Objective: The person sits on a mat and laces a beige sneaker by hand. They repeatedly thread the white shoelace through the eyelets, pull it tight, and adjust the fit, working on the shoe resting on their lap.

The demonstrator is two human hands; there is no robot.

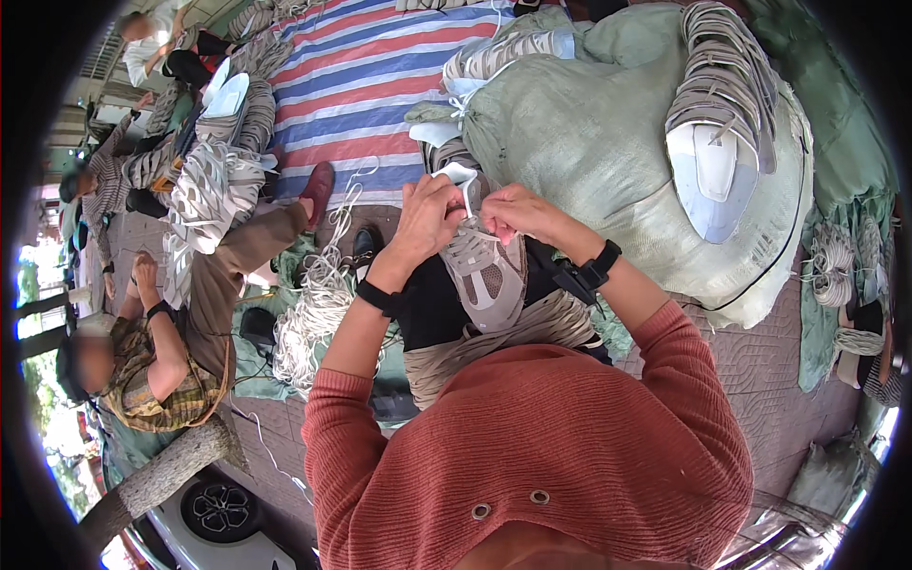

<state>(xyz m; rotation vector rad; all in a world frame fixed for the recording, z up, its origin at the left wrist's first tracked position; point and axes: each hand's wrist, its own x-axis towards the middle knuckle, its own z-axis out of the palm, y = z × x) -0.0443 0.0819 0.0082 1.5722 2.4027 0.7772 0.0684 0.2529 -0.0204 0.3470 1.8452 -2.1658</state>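
A grey-beige shoe upper (pixel 489 290) with a mesh toe lies in front of me, toe toward my body. My left hand (pixel 429 220) is closed on the upper's opening, beside the white lining (pixel 458 175). Just right of it, my right hand (pixel 522 214) has its fingers pinched together over the lacing area. What sits between those fingertips is too small to make out, though pale lace shows near them. Across my lap, under the toe, lies a bundle of beige strips (pixel 503 334).
A heap of white laces (pixel 328 318) lies to the left. Stuffed pale green sacks (pixel 579 123) stand at the right, one carrying a stack of shoe uppers (pixel 717 104). A striped sheet (pixel 342 85) spreads ahead. Another person (pixel 157 366) sits at the left, near more stacked uppers (pixel 214 185).
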